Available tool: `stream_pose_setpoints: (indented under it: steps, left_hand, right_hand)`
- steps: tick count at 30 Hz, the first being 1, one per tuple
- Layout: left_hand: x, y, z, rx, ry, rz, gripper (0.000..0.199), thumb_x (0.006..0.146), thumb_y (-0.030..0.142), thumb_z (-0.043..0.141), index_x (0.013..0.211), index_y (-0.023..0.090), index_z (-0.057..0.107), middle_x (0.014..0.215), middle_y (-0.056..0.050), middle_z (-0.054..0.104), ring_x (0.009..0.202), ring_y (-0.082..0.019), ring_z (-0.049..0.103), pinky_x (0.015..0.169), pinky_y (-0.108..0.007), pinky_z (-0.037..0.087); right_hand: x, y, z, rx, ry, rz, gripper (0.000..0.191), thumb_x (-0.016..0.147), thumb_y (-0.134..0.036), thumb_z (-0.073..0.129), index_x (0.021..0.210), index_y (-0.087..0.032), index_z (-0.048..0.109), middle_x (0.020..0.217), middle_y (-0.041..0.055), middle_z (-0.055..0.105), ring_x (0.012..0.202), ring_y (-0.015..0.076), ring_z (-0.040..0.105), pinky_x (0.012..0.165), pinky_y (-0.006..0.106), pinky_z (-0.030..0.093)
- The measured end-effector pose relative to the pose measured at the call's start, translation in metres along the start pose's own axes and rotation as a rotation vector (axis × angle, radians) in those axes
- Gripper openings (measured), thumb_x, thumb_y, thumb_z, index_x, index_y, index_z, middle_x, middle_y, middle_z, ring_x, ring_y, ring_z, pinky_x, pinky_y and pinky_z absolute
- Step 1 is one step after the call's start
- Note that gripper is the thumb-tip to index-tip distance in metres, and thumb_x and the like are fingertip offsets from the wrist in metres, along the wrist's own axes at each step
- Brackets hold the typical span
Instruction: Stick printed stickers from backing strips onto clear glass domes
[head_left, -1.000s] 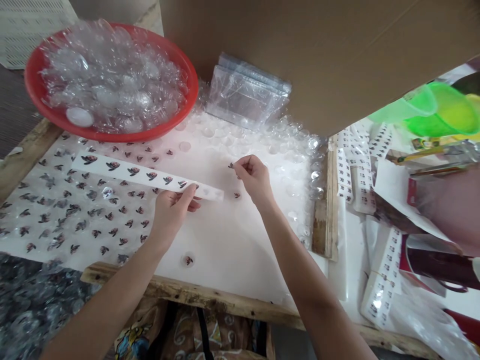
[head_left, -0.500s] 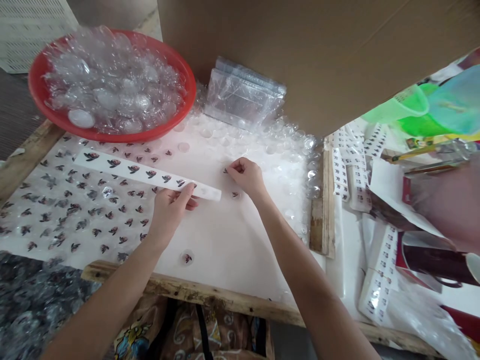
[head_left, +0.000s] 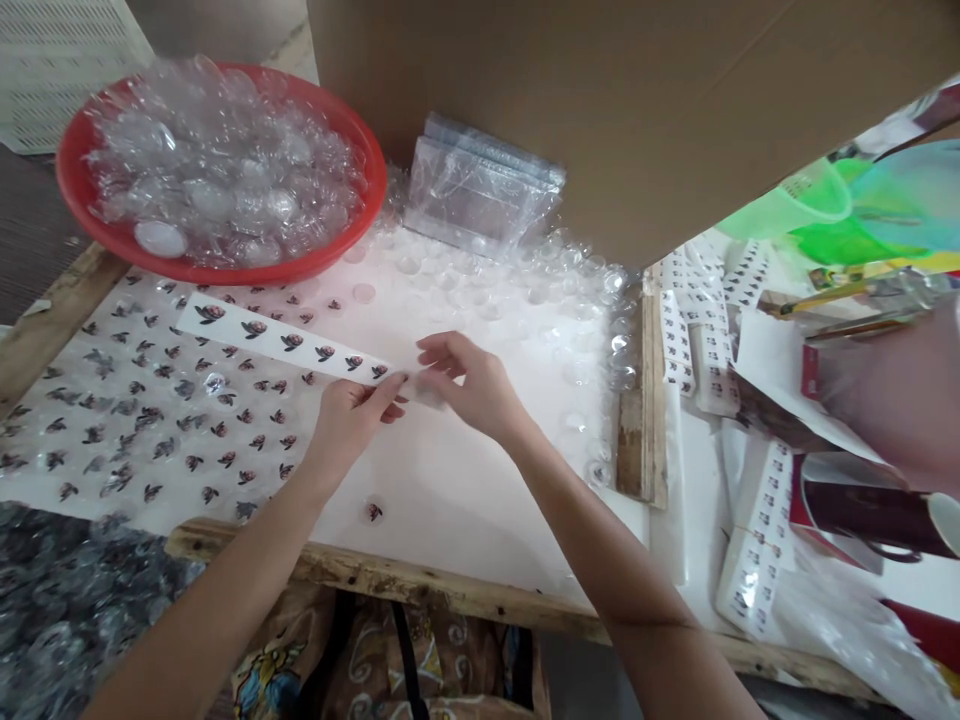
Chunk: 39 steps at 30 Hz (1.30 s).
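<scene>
My left hand [head_left: 358, 415] pinches a white strip of stickers [head_left: 307, 342] between thumb and fingers, near its right end. Dark, winged-looking prints run along the strip, which points to the upper left above the white board. My right hand [head_left: 472, 385] hovers by the strip's right end, its fingers apart and its thumb blurred. Whether it touches the strip end is unclear. Many small clear discs with the same print [head_left: 193, 463] cover the left of the white work surface [head_left: 465, 500]. A single printed disc [head_left: 373, 511] lies nearer the front edge.
A red basin [head_left: 225, 270] heaped with clear plastic discs stands at the back left. Clear plastic boxes [head_left: 480, 190] lean against a large cardboard box [head_left: 600, 110]. Wooden strips [head_left: 450, 590] edge the board. At right lie sticker rolls [head_left: 757, 540] and a dark mug [head_left: 855, 520].
My right hand has moved left from the board to the strip's end, and its pinched fingers have parted. My left hand and the strip have shifted slightly right.
</scene>
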<state>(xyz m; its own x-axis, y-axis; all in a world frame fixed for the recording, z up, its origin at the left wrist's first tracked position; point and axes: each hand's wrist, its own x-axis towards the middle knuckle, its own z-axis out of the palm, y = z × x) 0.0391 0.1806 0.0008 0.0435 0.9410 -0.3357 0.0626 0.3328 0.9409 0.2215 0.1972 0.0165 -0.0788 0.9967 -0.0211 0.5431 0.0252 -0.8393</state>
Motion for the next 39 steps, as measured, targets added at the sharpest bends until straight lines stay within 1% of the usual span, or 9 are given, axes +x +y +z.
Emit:
stream_pose_setpoints:
  steps: [4,8,11,14,17,21,26,30,39]
  left_hand:
    - [-0.004,0.003,0.001,0.013,0.023,0.027,0.041,0.079,0.053,0.067,0.064,0.015,0.069,0.059,-0.008,0.070,0.059,-0.020,0.069,0.059,-0.029,0.056]
    - [-0.003,0.003,0.001,-0.051,0.107,0.046,0.036,0.078,0.050,0.068,0.073,0.015,0.069,0.061,-0.005,0.070,0.056,-0.018,0.067,0.057,-0.028,0.056]
    - [-0.001,0.003,0.001,-0.023,0.124,0.031,0.033,0.077,0.047,0.070,0.072,0.015,0.070,0.060,-0.005,0.069,0.055,-0.017,0.066,0.057,-0.027,0.055]
    - [0.000,0.001,0.001,-0.041,0.135,0.014,0.032,0.078,0.046,0.070,0.070,0.015,0.070,0.059,-0.004,0.069,0.054,-0.016,0.066,0.057,-0.026,0.055]
    - [0.001,-0.001,-0.001,-0.077,0.128,0.012,0.031,0.078,0.046,0.070,0.070,0.015,0.071,0.060,-0.004,0.069,0.055,-0.015,0.066,0.056,-0.025,0.055]
    - [0.002,-0.003,-0.003,-0.093,0.121,0.019,0.032,0.078,0.046,0.070,0.072,0.015,0.070,0.062,-0.004,0.069,0.056,-0.015,0.065,0.056,-0.025,0.055]
    - [0.003,-0.004,-0.003,-0.102,0.100,0.014,0.032,0.077,0.047,0.071,0.073,0.015,0.070,0.062,-0.003,0.068,0.056,-0.015,0.065,0.057,-0.026,0.056]
    - [0.003,-0.006,-0.002,-0.102,0.089,0.010,0.031,0.077,0.046,0.071,0.078,0.015,0.072,0.062,-0.003,0.068,0.056,-0.015,0.066,0.056,-0.025,0.056]
    - [0.007,-0.009,-0.003,-0.099,0.112,0.010,0.032,0.076,0.046,0.072,0.080,0.014,0.073,0.062,-0.003,0.069,0.055,-0.015,0.065,0.054,-0.025,0.055]
  right_hand:
    - [-0.003,-0.012,0.010,0.088,-0.096,-0.086,0.008,0.086,-0.025,0.058,0.089,-0.023,0.065,0.083,0.0004,0.069,0.073,0.0132,0.062,0.069,0.026,0.049]
    - [-0.011,-0.002,0.016,-0.035,-0.018,-0.181,0.009,0.090,-0.024,0.054,0.087,-0.023,0.063,0.085,0.0020,0.067,0.073,0.0137,0.060,0.067,0.027,0.049]
    - [-0.017,0.004,0.022,-0.170,0.041,-0.297,0.018,0.093,-0.022,0.046,0.085,-0.023,0.061,0.092,0.0062,0.066,0.083,0.0170,0.061,0.071,0.030,0.050]
    - [-0.014,0.005,0.022,-0.115,0.082,-0.364,0.016,0.092,-0.021,0.047,0.083,-0.023,0.059,0.099,0.0085,0.063,0.094,0.0190,0.060,0.077,0.033,0.051]
    - [0.003,0.009,0.008,0.057,0.163,-0.217,0.007,0.088,-0.024,0.052,0.082,-0.023,0.055,0.090,0.0046,0.061,0.084,0.0161,0.059,0.072,0.030,0.051]
    - [0.029,0.033,-0.030,0.156,0.325,0.062,0.011,0.083,-0.031,0.057,0.080,-0.022,0.052,0.074,-0.0012,0.058,0.067,0.0122,0.055,0.064,0.027,0.048]
    - [0.028,0.073,-0.067,0.167,0.423,0.208,0.017,0.075,-0.035,0.064,0.078,-0.020,0.055,0.068,-0.0028,0.056,0.062,0.0110,0.052,0.059,0.026,0.044]
    - [0.017,0.089,-0.072,0.129,0.365,0.328,0.019,0.072,-0.035,0.066,0.074,-0.019,0.057,0.061,-0.0041,0.054,0.056,0.0102,0.049,0.054,0.025,0.037]
    - [0.017,0.091,-0.071,0.033,0.311,0.401,0.015,0.069,-0.033,0.065,0.071,-0.020,0.059,0.059,-0.0041,0.055,0.055,0.0109,0.046,0.051,0.025,0.033]
